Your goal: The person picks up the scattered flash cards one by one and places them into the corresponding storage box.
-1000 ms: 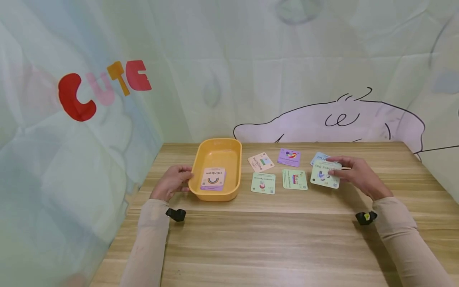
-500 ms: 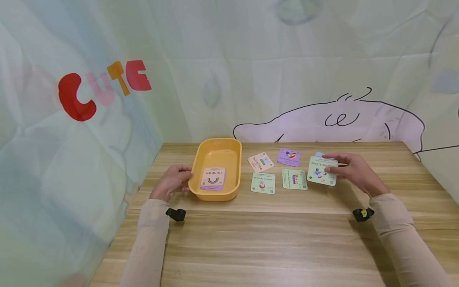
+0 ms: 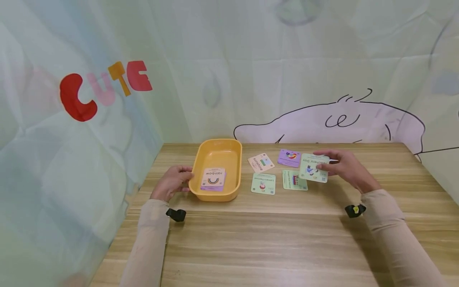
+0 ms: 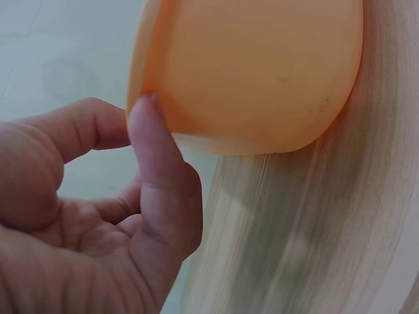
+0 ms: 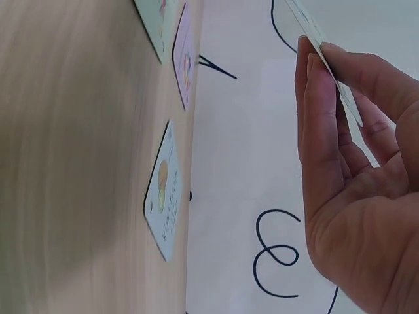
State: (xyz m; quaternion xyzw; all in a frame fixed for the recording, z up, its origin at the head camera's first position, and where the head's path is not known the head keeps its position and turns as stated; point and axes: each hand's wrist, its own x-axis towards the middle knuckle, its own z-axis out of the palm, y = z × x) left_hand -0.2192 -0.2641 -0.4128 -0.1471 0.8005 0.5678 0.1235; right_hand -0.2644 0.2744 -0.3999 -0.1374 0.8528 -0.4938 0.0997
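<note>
My left hand (image 3: 171,183) pinches the near left side of a yellow plastic tray (image 3: 216,156), thumb and finger at its rim in the left wrist view. A "rainbow" card (image 3: 214,175) lies in the tray over a purple card (image 3: 212,188). Between thumb and fingers my right hand (image 3: 348,169) holds a pale green "Teachers' Day" card (image 3: 309,171). It is raised above the table and overlaps the green Dragon Boat Festival card (image 3: 293,181) in the head view. A light blue card (image 5: 165,196) lies below the right hand; the head view hides it.
Left of the held card lie a "sunshine" card (image 3: 260,162), a purple card (image 3: 287,157) and a green Lantern Festival card (image 3: 263,184). The wooden table (image 3: 258,247) ends at a printed curtain (image 3: 201,79) behind and to the left.
My right hand has lifted the "Teachers' Day" card off the blue card and carried it left, toward the Dragon Boat card. The left hand and tray stay put.
</note>
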